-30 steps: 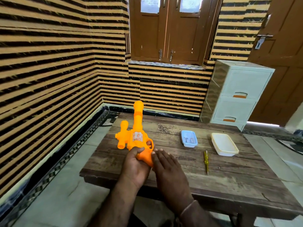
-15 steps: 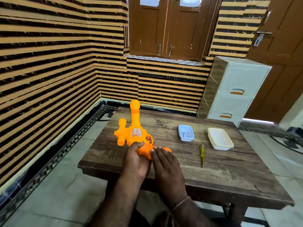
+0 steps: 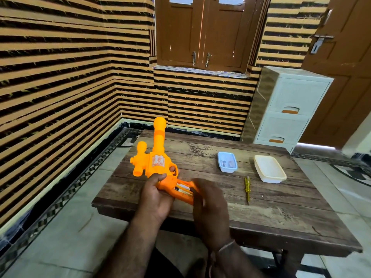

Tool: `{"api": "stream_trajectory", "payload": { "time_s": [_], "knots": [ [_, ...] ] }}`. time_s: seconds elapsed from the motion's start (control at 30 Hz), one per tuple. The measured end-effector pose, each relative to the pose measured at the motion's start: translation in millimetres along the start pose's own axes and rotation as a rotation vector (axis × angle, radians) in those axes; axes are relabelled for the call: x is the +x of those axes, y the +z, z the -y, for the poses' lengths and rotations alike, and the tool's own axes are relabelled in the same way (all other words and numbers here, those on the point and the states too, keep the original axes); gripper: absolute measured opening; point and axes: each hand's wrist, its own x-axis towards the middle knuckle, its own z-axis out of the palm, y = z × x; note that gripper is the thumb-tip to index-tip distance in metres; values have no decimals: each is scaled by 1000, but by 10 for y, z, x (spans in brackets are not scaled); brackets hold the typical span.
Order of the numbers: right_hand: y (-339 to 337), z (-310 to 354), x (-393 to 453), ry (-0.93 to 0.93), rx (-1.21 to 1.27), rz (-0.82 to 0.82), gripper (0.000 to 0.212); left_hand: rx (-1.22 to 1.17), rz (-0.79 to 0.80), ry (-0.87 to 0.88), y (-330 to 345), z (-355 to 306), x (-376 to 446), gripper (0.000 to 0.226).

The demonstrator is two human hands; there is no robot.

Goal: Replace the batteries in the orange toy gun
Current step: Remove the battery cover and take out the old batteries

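Orange plastic is filling the middle of the view: one toy gun (image 3: 158, 161) is sitting over the near left part of the wooden table (image 3: 281, 209), barrel pointing away toward the wall, a short side tube sticking out on its left and a pale sticker showing on its body. Its handle is angling toward the right, and the compartment there is lying open, with batteries (image 3: 183, 189) showing inside; their exact count is hard to tell.

Two hands are working on it. The left hand (image 3: 155, 199) is gripping the gun where body meets handle, thumb curling over the top. The right hand (image 3: 210, 205) is blurring at the handle's end, fingers bent toward the compartment; whether it is pinching anything cannot be told.

Two trays are resting farther right: one small blue tray (image 3: 227, 162) holding small items, and one cream tray (image 3: 269, 169). One yellow screwdriver (image 3: 247, 189) is lying between the trays and the near edge. One white drawer unit (image 3: 289, 111) is standing behind the table.
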Motion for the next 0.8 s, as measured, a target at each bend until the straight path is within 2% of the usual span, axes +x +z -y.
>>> {"api": "stream_trajectory", "payload": {
  "time_s": [0.1, 0.17, 0.23, 0.33, 0.43, 0.5, 0.67, 0.8],
  "knots": [
    [-41, -103, 258, 470, 67, -10, 11, -5, -28, 71, -145, -211, 34, 44],
    [48, -265, 392, 695, 54, 132, 22, -7, -30, 104, -241, -381, 44, 45],
    [222, -383, 458, 825, 58, 242, 21, -6, -28, 128, -307, -520, 38, 48],
    [540, -525, 482, 883, -6, 354, 12, -17, -24, 132, -369, -602, 38, 50],
    [768, -624, 496, 897, -73, 424, 20, -38, -13, 119, -400, -623, 61, 48],
    [866, -675, 499, 896, -137, 446, 17, -39, -12, 113, -414, -619, 89, 46],
    [954, -736, 472, 763, -352, 506, 31, -20, 1, 119, -425, -569, 149, 49],
    [913, -783, 468, 738, -332, 497, 39, -5, 5, 133, -412, -497, 165, 44]
  ]
}}
